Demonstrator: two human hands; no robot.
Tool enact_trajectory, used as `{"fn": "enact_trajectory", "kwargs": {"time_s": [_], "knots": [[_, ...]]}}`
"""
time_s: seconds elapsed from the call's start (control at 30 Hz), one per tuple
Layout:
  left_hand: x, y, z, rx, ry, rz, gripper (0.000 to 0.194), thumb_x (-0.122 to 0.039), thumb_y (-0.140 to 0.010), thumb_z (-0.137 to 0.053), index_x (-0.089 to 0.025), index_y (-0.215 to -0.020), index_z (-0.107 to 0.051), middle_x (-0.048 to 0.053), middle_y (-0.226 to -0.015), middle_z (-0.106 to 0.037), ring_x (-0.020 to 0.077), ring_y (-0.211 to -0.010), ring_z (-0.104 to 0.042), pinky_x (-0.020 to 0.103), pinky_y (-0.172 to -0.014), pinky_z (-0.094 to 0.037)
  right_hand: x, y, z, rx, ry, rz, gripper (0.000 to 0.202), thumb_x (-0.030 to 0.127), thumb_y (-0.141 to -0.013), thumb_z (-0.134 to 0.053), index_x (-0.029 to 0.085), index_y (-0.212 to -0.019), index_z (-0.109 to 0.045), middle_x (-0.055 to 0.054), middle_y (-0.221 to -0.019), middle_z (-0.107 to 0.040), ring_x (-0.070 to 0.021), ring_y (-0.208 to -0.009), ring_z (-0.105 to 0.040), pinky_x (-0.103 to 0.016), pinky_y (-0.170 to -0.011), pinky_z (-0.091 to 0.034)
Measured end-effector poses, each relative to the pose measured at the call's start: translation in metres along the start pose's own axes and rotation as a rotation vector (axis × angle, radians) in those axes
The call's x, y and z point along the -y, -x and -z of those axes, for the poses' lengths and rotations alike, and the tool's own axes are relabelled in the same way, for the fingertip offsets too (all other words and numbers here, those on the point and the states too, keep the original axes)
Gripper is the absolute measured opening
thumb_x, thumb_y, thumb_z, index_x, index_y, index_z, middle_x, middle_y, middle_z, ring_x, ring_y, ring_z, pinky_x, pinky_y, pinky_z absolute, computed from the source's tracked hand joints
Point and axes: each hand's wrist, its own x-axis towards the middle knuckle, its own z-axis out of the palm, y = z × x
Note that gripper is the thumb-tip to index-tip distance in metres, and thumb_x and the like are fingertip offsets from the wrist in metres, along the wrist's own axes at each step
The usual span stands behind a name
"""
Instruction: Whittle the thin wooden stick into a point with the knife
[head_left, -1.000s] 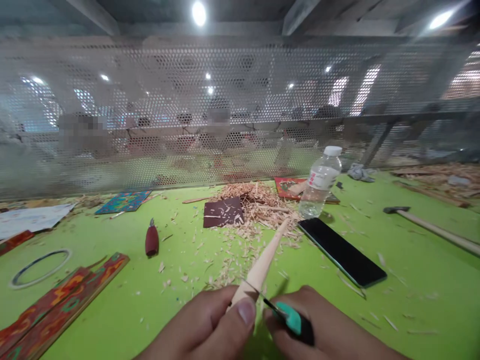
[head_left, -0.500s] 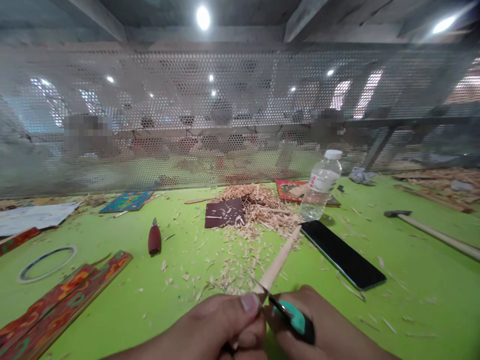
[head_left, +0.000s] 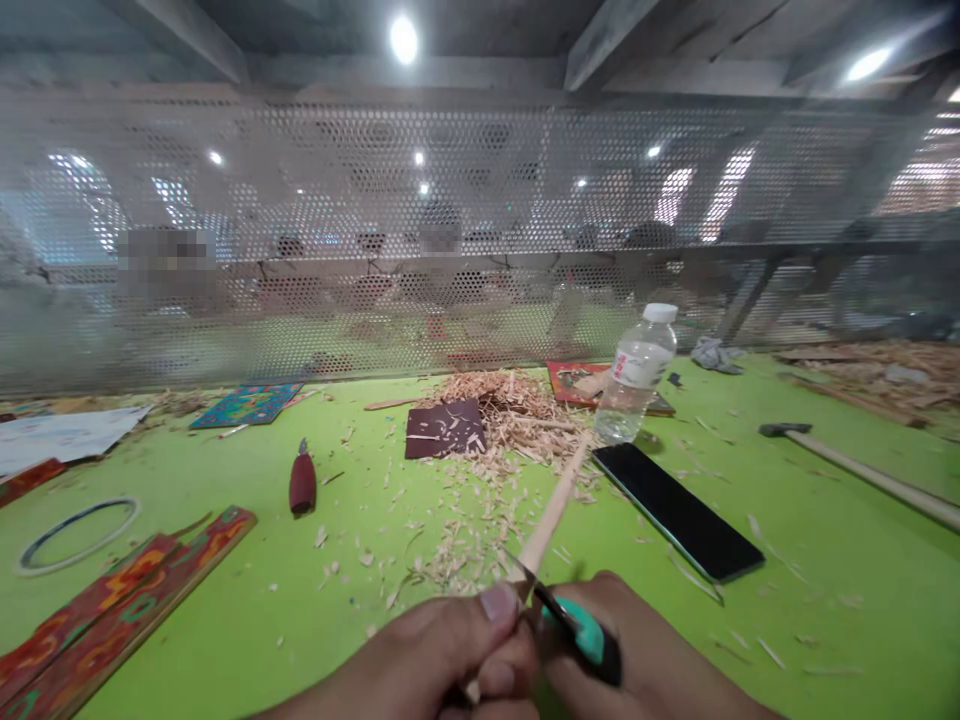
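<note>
My left hand is closed around the near end of a pale wooden stick, which points away from me over the green table. In my right hand is a carving knife with a black and teal handle. Its dark blade lies across the stick just ahead of my left thumb, touching the wood. The two hands are close together at the bottom middle. Wood shavings are scattered beyond them, heaped farther back next to a dark brown square sheet.
Right of the stick lie a black phone, a water bottle and a hammer. To the left are a red-handled tool, a tape ring and painted wooden strips. A perforated metal screen spans the back.
The view has shifted slightly, moving the tabletop things a little left. Both hands keep their grips, and the blade stays at nearly the same place on the stick.
</note>
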Motion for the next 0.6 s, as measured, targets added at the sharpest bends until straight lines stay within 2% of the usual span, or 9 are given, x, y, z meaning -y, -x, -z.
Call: {"fn": "enact_trajectory", "kwargs": {"time_s": [0.07,0.2,0.27,0.33,0.4,0.5,0.6], "knots": [[0.001,-0.003,0.004,-0.005,-0.034,-0.023,0.055,-0.069,-0.092,-0.065,-0.024,-0.074,-0.040,-0.012,-0.050,-0.031,0.0079,-0.042,-0.018,0.023,-0.043,-0.014,-0.002,-0.001,-0.001,-0.005,0.017,0.012,0.033,0.037,-0.090,-0.060,0.019,-0.064,-0.054,0.004,-0.060,-0.044,-0.0129,-0.059,-0.039,-0.023,-0.055,-0.039],[0.004,-0.008,0.009,0.056,-0.184,-0.117,0.061,-0.079,-0.086,-0.063,-0.024,-0.071,-0.041,-0.011,-0.049,-0.033,0.0082,-0.044,-0.020,0.024,-0.044,-0.012,-0.004,-0.002,-0.001,-0.018,0.051,0.009,0.034,0.036,-0.086,-0.061,0.022,-0.061,-0.042,0.006,-0.059,-0.035,-0.0119,-0.058,-0.032,-0.023,-0.051,-0.030],[0.002,-0.006,0.007,-0.033,-0.320,-0.144,0.061,-0.080,-0.089,-0.059,-0.024,-0.071,-0.041,-0.010,-0.054,-0.033,0.0082,-0.048,-0.022,0.024,-0.046,-0.014,-0.004,-0.002,-0.001,-0.013,0.054,0.000,0.033,0.035,-0.083,-0.060,0.023,-0.062,-0.039,0.006,-0.059,-0.033,-0.0118,-0.058,-0.032,-0.024,-0.050,-0.027],[-0.003,0.000,0.001,-0.182,-0.445,-0.194,0.059,-0.079,-0.092,-0.055,-0.023,-0.075,-0.045,-0.009,-0.061,-0.034,0.0092,-0.052,-0.022,0.025,-0.048,-0.016,-0.001,-0.001,-0.001,-0.003,0.044,-0.007,0.031,0.034,-0.083,-0.058,0.023,-0.062,-0.038,0.006,-0.059,-0.032,-0.0120,-0.058,-0.032,-0.024,-0.050,-0.026],[-0.008,0.005,-0.005,-0.233,-0.553,-0.163,0.057,-0.078,-0.093,-0.054,-0.023,-0.078,-0.049,-0.007,-0.066,-0.037,0.0111,-0.057,-0.028,0.025,-0.051,-0.021,0.001,-0.001,-0.001,0.004,0.029,-0.013,0.030,0.033,-0.083,-0.056,0.024,-0.062,-0.037,0.006,-0.060,-0.032,-0.0126,-0.059,-0.032,-0.024,-0.050,-0.027],[-0.012,0.009,-0.010,-0.283,-0.666,-0.244,0.058,-0.079,-0.092,-0.052,-0.023,-0.080,-0.056,-0.004,-0.071,-0.039,0.0149,-0.067,-0.032,0.024,-0.057,-0.029,0.002,-0.001,-0.001,0.010,0.015,-0.006,0.029,0.032,-0.082,-0.057,0.024,-0.063,-0.036,0.005,-0.061,-0.031,-0.0132,-0.060,-0.032,-0.025,-0.051,-0.028],[-0.013,0.010,-0.011,-0.345,-0.752,-0.284,0.051,-0.072,-0.094,-0.055,-0.023,-0.084,-0.064,-0.002,-0.072,-0.048,0.0171,-0.072,-0.040,0.023,-0.060,-0.036,0.000,-0.001,-0.002,0.028,0.001,0.017,0.027,0.031,-0.081,-0.056,0.024,-0.063,-0.036,0.005,-0.062,-0.033,-0.0131,-0.059,-0.032,-0.026,-0.051,-0.028]]}}
